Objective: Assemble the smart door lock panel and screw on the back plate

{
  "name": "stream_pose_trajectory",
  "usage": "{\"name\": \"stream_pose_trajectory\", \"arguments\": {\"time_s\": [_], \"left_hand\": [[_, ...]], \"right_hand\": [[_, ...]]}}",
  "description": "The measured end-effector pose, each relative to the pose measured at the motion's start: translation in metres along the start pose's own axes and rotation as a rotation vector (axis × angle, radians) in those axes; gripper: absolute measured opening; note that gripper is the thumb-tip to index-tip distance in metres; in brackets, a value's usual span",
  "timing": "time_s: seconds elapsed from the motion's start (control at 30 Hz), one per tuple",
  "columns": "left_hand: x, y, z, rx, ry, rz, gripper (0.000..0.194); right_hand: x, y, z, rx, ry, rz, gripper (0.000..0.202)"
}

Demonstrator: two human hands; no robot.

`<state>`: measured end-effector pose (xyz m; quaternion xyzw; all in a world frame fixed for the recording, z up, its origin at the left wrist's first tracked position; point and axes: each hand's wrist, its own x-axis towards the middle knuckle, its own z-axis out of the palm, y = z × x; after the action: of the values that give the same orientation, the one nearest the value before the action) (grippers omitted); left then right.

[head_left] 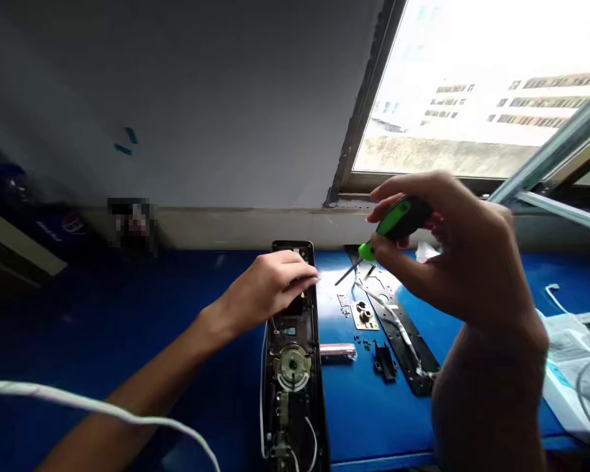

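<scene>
My right hand [465, 255] is closed around a green and black screwdriver [396, 219], held in the air with its thin shaft slanting down to the left. The tip is apart from everything below it. My left hand [280, 282] is over the upper part of a long black open housing [294, 334], which looks like a door lock's inside. Its fingers are pinched together by the housing's right edge, and what they hold, if anything, is too small to make out. A round metal part [294, 367] and thin white wires show inside the housing.
On the blue table [373, 419] right of the housing lie a small circuit board [364, 315], several screws [362, 341], a black bracket [385, 362], a pink wrapped cylinder [338, 353] and a black plate [403, 334] with a white cable. A white cable [103, 410] crosses at lower left.
</scene>
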<state>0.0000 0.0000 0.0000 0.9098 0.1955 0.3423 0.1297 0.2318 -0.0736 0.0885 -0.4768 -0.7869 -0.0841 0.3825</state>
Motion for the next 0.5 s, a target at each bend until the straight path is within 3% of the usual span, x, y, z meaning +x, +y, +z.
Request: {"name": "stream_pose_trajectory", "arguments": {"time_s": [0.13, 0.27, 0.5], "left_hand": [[0.025, 0.017, 0.009, 0.04, -0.18, 0.012, 0.017], [0.056, 0.028, 0.03, 0.192, -0.525, 0.021, 0.027], [0.08, 0.028, 0.085, 0.334, -0.73, 0.084, 0.023]], "right_hand": [[0.0, 0.024, -0.009, -0.028, -0.232, 0.028, 0.04], [-0.005, 0.037, -0.023, -0.045, -0.44, 0.142, 0.033], [-0.015, 0.046, -0.038, -0.047, -0.435, 0.197, 0.031]]}}
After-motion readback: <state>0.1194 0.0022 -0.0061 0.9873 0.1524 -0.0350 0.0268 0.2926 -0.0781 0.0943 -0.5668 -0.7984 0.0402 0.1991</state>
